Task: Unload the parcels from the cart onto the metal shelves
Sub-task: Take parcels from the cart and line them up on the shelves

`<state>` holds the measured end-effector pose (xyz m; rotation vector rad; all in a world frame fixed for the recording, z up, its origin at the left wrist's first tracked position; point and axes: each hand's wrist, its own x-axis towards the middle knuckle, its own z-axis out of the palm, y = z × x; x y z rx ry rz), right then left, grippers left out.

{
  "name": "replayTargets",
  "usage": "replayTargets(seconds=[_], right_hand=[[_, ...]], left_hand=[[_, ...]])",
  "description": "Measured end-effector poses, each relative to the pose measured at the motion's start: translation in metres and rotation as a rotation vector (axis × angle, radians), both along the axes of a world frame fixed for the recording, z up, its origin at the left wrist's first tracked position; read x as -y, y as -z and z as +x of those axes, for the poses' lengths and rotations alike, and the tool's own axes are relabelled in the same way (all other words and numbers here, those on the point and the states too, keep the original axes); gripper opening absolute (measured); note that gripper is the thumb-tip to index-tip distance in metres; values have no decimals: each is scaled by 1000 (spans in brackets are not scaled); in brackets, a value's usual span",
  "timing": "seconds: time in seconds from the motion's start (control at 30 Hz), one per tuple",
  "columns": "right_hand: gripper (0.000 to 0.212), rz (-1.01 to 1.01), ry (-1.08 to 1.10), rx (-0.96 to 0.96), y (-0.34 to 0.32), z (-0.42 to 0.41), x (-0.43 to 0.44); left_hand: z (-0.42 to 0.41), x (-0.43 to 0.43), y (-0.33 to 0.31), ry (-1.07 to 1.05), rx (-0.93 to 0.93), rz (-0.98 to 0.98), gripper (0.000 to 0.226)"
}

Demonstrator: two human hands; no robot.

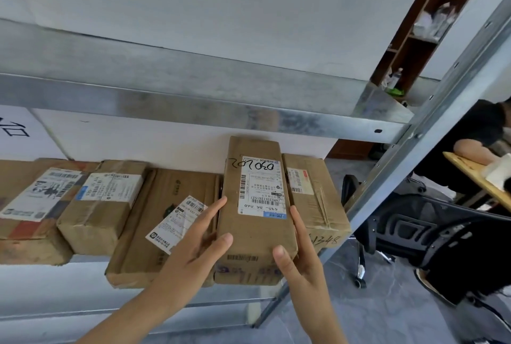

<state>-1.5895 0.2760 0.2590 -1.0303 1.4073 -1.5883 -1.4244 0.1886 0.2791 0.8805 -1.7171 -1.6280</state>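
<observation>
Seating parcel (pixel 254 235) on shelf (pixel 55 288), L hand (pixel 193 247) & R hand (pixel 301 255) fingers clamped on its sides; 4 other parcels (pixel 102 199) shelved, cart unseen.

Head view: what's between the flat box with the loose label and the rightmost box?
The narrow parcel fills that gap between the flat box and the rightmost box; the left hand and right hand hold its sides. The head view shows it.
</observation>
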Motion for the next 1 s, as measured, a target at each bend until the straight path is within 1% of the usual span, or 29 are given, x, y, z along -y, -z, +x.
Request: replayTargets(seconds=[0.1,0.2,0.3,0.43,0.53,0.67,0.77,0.87,1.0], right_hand=[[97,4,77,-100,6,-3,3],[91,1,161,-187,7,-3,5],[66,-5,205,-225,4,-3,8],[53,-6,254,-253,1,-1,8],[53,-22,289,-250,-8,0,4],[56,-62,418,-466,-24,5,1],[53,-131,497,-607,-32,18,6],[48,-231,550,-686,-37,40,13],[35,-384,478,-721,-42,70,24]], left_hand=[[-4,2,0,21,38,-82,47],[-8,5,4,33,103,-188,45],[-13,10,6,28,119,-231,45],[-14,14,8,37,125,-248,45],[-10,13,6,53,133,-233,45],[4,16,-4,57,177,-271,45],[31,29,-10,-26,185,-296,41],[70,38,-11,-196,149,-228,36],[131,35,-4,-321,234,-216,32]])
